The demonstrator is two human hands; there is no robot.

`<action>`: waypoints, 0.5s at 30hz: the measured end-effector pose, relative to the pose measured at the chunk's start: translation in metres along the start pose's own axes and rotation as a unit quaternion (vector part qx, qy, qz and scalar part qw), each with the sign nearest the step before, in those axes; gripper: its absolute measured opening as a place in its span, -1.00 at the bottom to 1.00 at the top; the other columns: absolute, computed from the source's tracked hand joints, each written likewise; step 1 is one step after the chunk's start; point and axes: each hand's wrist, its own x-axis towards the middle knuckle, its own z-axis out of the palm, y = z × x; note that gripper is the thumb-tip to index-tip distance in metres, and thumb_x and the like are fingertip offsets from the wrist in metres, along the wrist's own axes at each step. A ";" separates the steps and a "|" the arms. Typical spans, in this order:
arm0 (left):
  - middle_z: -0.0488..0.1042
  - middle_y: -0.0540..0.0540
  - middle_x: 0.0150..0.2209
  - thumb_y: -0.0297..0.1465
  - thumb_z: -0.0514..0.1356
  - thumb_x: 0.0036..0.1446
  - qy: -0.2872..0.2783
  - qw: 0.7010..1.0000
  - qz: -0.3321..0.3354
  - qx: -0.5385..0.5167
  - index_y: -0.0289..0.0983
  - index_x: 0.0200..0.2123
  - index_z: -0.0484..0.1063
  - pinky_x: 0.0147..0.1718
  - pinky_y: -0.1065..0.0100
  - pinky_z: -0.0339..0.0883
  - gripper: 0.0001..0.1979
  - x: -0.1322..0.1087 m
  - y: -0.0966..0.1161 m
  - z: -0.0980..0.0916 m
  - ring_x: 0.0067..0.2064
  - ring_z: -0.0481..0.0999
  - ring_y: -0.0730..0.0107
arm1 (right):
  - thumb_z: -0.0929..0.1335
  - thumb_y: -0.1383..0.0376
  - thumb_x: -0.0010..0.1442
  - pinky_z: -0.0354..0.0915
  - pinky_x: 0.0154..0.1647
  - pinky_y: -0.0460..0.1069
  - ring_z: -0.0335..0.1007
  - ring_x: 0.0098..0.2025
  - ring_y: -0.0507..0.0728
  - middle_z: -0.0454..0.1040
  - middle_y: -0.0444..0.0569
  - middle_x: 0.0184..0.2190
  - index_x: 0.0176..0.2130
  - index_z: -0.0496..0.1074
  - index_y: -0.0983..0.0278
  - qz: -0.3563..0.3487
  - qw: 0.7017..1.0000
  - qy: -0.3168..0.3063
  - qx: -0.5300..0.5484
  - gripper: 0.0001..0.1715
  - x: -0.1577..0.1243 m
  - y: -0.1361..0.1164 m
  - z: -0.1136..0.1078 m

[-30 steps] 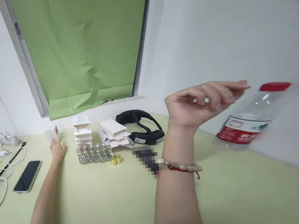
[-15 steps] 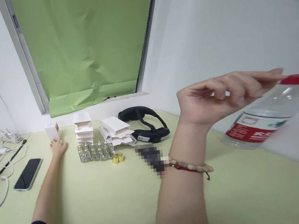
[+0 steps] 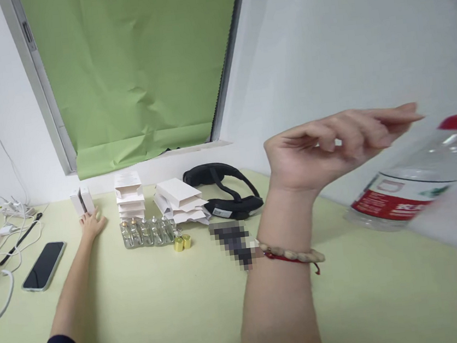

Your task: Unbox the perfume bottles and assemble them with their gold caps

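Observation:
My left hand (image 3: 91,225) reaches to the back left of the table. Its fingertips touch two narrow white boxes (image 3: 86,200) standing upright with a dark slit between them, and its thumb sticks out to the side, so the hand looks open. Raised at the right, my right hand (image 3: 336,140) is open, its fingers stretched sideways and loosely bent, holding nothing. Beyond those fingertips, a small gap away, stands a clear plastic bottle (image 3: 408,195) with a red cap and a red-and-white label. A beaded bracelet (image 3: 289,253) circles the right wrist.
Several glass bottles (image 3: 147,233) stand in a row before stacked white boxes (image 3: 129,196). Gold caps (image 3: 182,243) lie beside them. More boxes (image 3: 180,199), a black headset (image 3: 232,207) and a blurred-out item (image 3: 234,242) are further right. A phone (image 3: 44,265) and white cables (image 3: 16,234) lie left.
My right fingertips have drawn left, away from the bottle's red cap. At my left hand, two boxes with a slit between them show where one box face was visible.

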 end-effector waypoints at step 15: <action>0.35 -0.39 0.08 -0.25 0.00 0.21 0.037 0.998 -0.008 0.055 -0.24 0.22 0.29 0.10 0.02 0.06 -0.47 0.006 0.006 0.000 0.15 0.26 -0.12 | -0.17 0.64 0.24 0.28 -0.54 -0.33 0.59 -0.19 -0.05 0.60 -0.16 -0.19 -0.06 0.49 0.13 0.014 1.000 -0.012 0.008 -0.10 0.000 -0.002 0.000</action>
